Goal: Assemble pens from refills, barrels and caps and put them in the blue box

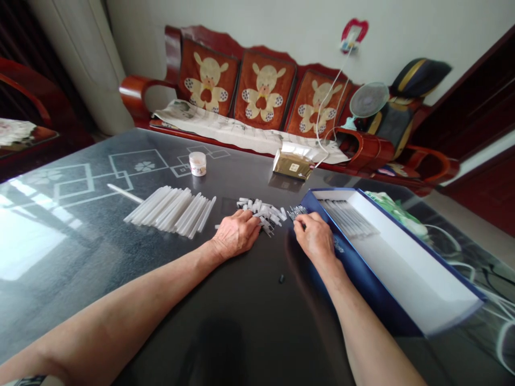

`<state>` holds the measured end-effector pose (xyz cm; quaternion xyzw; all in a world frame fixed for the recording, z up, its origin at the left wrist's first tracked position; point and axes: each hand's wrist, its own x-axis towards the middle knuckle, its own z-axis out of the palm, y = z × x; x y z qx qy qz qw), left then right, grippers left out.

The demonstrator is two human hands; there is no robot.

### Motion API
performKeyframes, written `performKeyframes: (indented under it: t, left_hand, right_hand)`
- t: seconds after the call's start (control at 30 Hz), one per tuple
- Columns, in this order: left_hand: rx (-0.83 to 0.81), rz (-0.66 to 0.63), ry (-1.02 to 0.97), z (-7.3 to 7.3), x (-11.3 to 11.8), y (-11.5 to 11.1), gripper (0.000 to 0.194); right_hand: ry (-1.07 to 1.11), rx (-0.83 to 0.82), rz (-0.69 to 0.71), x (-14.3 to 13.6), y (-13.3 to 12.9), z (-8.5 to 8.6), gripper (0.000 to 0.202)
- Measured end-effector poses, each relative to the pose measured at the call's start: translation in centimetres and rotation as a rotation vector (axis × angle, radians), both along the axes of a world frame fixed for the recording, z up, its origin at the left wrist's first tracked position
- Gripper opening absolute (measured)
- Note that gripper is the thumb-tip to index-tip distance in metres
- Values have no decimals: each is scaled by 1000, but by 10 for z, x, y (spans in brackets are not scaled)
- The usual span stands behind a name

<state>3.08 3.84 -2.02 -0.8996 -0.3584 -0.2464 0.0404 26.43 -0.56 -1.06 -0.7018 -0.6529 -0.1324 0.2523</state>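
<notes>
My left hand (238, 235) rests at the near edge of a pile of small white and black pieces (267, 212), its fingers curled down onto them; what lies under the fingertips is hidden. My right hand (316, 236) has its fingers pinched together at a small heap of thin metallic pieces (296, 211), beside the blue box. Whatever it grips is too small to make out. Left of my left hand lies a row of white translucent tubes (171, 210). The open blue box (402, 254) holds a row of thin clear sticks (349, 217) at its far end.
A small lidded jar (197, 164) and a gold tissue box (293, 164) stand farther back on the dark table (241, 321). One small dark piece (281, 279) lies nearer me. Green packaging (396, 214) and white cables (501, 300) are right of the box. Beyond is a wooden sofa.
</notes>
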Motion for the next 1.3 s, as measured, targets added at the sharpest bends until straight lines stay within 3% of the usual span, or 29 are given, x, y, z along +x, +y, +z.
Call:
performKeyframes:
  t: [0.13, 0.4, 0.73, 0.87, 1.0, 1.1, 1.23, 1.3]
  left_hand:
    - [-8, 0, 10, 1, 0, 0, 30]
    - [-42, -24, -3, 1, -1, -1, 28]
    - [-17, -22, -28, -1, -1, -1, 27]
    - [48, -23, -77, 5, -3, -2, 39]
    - [12, -21, -246, 19, -5, -4, 43]
    - [-184, -17, -536, 24, -3, 1, 37]
    - [-588, -55, -780, 16, 0, 15, 41]
    - [-550, -62, -759, 11, 0, 20, 42]
  right_hand:
    - [-82, -87, -100, -2, 1, -4, 13]
    - [-81, -107, -135, 0, 6, -8, 17]
    - [-152, -92, -206, -8, 6, -7, 19]
    - [-113, 0, -206, -9, 6, -4, 17]
    - [3, 117, -127, -11, 7, -2, 19]
    - [78, 195, 41, -16, 7, -2, 24]
    - [144, 253, 240, -24, 8, -5, 31]
    - [175, 276, 301, -27, 9, -6, 32]
